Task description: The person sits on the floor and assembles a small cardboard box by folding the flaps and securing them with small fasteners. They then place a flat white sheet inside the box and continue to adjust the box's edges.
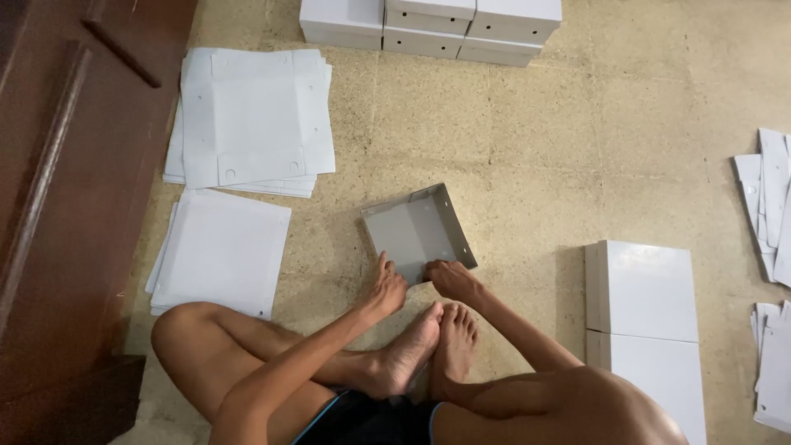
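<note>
A grey cardboard box tray (416, 227) lies on the floor in front of my crossed legs, its far and right walls folded up. My left hand (387, 284) presses on its near left edge, fingers spread over the flap. On the near edge at the middle, my right hand (449, 278) pinches the cardboard with curled fingers. Both hands sit just beyond my bare feet (432, 338).
Two stacks of flat white cardboard sheets (251, 124) (218, 251) lie at the left beside a dark wooden door (74, 165). Finished white boxes (428, 25) stand at the top, two more (643, 305) at the right. Loose white pieces (770, 198) lie at the far right.
</note>
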